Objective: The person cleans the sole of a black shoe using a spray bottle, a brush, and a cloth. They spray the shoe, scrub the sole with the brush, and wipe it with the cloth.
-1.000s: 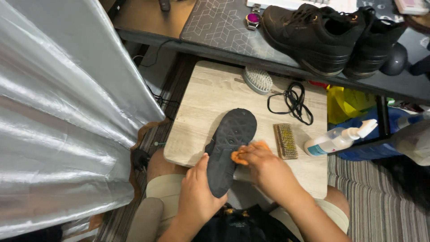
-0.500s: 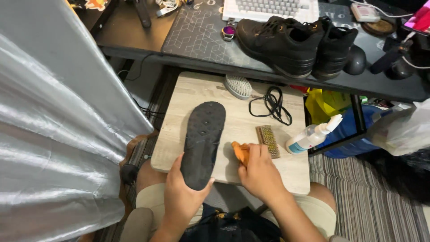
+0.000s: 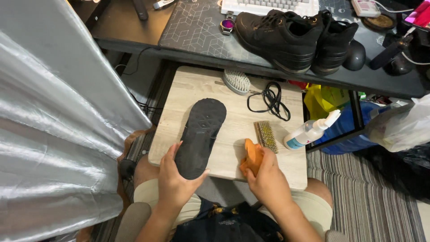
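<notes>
The left hand (image 3: 175, 183) grips the near end of the black insole (image 3: 199, 136), lying on the board (image 3: 286, 168). It looks light and bendy; hold its edges. The right hand (image 3: 268, 179) clutches an orange cloth (image 3: 251, 157).

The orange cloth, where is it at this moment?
In the head view, the orange cloth is in the right hand, at the near edge of the wooden board, beside the small brush.

A pale wooden board (image 3: 197, 85) carries a black insole (image 3: 199, 134), two brushes (image 3: 236, 80), black laces (image 3: 268, 98).
</notes>
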